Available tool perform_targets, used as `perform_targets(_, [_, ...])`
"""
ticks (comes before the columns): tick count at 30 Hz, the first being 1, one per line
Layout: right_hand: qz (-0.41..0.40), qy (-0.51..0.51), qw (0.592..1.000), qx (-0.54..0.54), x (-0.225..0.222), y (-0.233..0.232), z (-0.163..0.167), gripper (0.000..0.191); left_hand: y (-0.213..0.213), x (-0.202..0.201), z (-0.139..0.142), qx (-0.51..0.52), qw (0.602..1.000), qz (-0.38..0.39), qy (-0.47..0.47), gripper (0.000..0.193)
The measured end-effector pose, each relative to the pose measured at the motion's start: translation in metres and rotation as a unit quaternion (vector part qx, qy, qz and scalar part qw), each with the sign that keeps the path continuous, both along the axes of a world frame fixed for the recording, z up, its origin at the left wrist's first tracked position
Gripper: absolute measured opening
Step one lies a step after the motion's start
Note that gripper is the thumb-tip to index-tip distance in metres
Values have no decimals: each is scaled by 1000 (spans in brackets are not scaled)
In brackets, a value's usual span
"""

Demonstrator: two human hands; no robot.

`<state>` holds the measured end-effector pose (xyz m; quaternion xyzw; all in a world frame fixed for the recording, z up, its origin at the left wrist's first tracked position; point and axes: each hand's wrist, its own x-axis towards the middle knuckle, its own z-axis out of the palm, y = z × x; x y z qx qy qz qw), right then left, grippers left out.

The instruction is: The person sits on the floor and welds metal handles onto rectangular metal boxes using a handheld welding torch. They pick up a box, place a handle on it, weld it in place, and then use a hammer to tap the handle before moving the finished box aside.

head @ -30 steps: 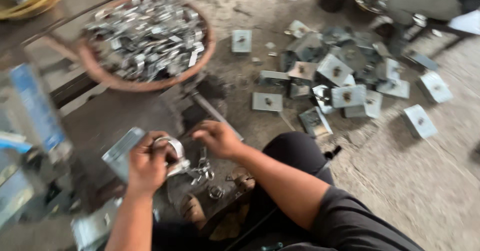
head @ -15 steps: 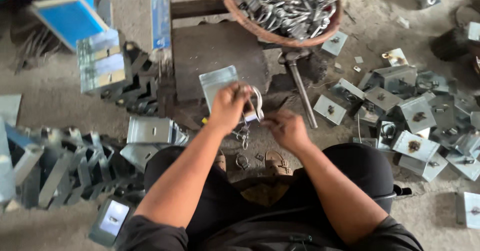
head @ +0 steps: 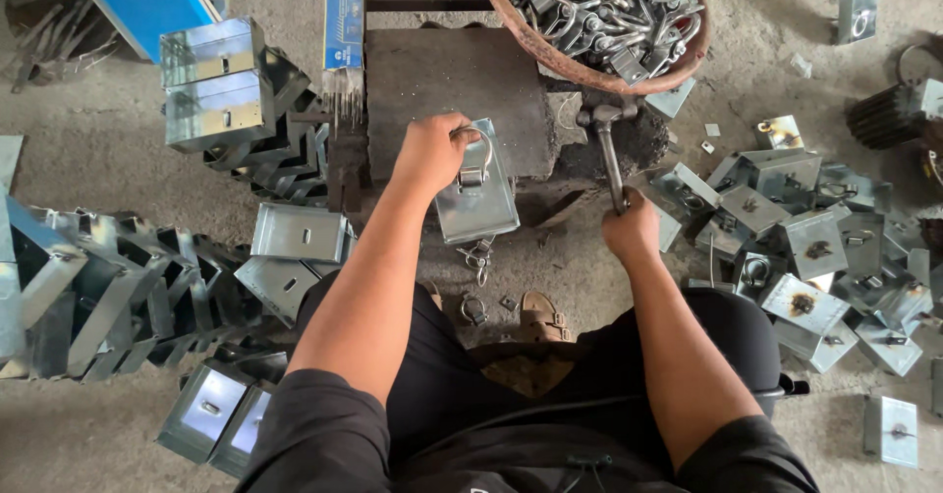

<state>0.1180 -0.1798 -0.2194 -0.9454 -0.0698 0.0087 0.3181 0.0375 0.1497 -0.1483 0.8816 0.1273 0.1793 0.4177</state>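
While left hand [head: 432, 154] fingers pinch the ring [head: 475, 151], plate [head: 478, 191] lies beneath.

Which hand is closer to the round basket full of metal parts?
Right. The right hand grips a hammer just below the basket; the left hand is farther left, holding a plate.
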Motion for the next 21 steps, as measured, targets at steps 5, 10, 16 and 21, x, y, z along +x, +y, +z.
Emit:
perform_targets(5, [6,73,997,-20,-25,-3,24,35,10,8,-5,180,977,46,-102,13])
perform_targets(10, [94,24,995,-1,-58,2,58,31,13,8,-4,22,999,-12,34,19])
perform_targets(16, [127,-101,976,148,-78,-19,117,22,14,2,-7,-32,999,-15,13,16])
perform_targets(21, [268,-291,754,525,-78,-60,183,37,15,1,-25,41,996,-14,-75,13])
